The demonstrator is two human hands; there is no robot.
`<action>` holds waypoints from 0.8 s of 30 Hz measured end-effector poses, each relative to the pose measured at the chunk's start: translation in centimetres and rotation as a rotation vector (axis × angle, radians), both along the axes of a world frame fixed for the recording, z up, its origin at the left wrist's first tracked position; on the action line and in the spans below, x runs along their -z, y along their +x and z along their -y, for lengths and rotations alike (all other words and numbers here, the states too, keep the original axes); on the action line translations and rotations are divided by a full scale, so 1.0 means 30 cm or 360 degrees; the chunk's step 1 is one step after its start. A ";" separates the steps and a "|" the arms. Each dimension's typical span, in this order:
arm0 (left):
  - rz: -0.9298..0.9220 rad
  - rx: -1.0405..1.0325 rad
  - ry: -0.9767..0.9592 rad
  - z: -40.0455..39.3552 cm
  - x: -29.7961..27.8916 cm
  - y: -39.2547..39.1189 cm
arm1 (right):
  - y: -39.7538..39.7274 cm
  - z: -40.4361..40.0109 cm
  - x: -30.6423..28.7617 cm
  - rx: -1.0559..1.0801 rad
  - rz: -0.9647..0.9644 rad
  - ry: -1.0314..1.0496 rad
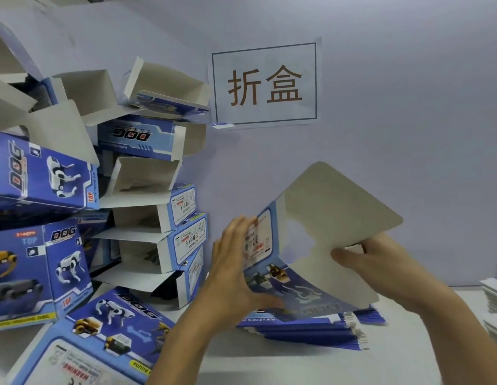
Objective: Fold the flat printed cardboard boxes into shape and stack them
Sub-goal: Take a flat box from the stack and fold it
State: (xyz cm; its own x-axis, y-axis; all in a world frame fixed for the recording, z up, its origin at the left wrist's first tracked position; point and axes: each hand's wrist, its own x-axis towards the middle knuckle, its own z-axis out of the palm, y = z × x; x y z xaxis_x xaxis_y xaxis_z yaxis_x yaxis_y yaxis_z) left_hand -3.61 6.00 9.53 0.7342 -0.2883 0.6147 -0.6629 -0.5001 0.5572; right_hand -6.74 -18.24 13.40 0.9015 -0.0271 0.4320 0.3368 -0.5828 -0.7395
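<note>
I hold a flat blue printed box blank (322, 226) tilted up above a stack of flat blanks (311, 327) on the white table. Its grey inner side faces me on the right, its blue printed panels show on the left. My right hand (372, 262) pinches the blank's right edge, thumb on the grey face. With straight fingers, my left hand (236, 262) presses against the blank's printed left panel. A tall pile of folded blue "DOG" boxes (147, 190) fills the left side.
A paper sign with two characters (265, 83) is taped to the pale wall behind. More folded boxes (39, 268) lie at the lower left. Another stack of flat white-edged sheets (494, 304) sits at the right edge of the table (297, 368).
</note>
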 end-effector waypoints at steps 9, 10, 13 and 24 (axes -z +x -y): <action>0.0016 0.0111 -0.0110 -0.002 0.019 0.012 | 0.026 -0.034 -0.014 0.0313 0.0231 0.0254; 0.0060 0.0116 -0.0066 -0.001 0.018 0.008 | 0.037 -0.034 -0.009 0.0349 0.0256 0.0394; 0.0012 0.0126 -0.0086 0.001 0.018 0.000 | 0.041 -0.051 -0.005 0.0371 0.0183 0.0773; -0.0095 0.0124 -0.0650 -0.028 -0.018 -0.017 | 0.039 -0.147 0.038 -0.0856 0.0219 0.0865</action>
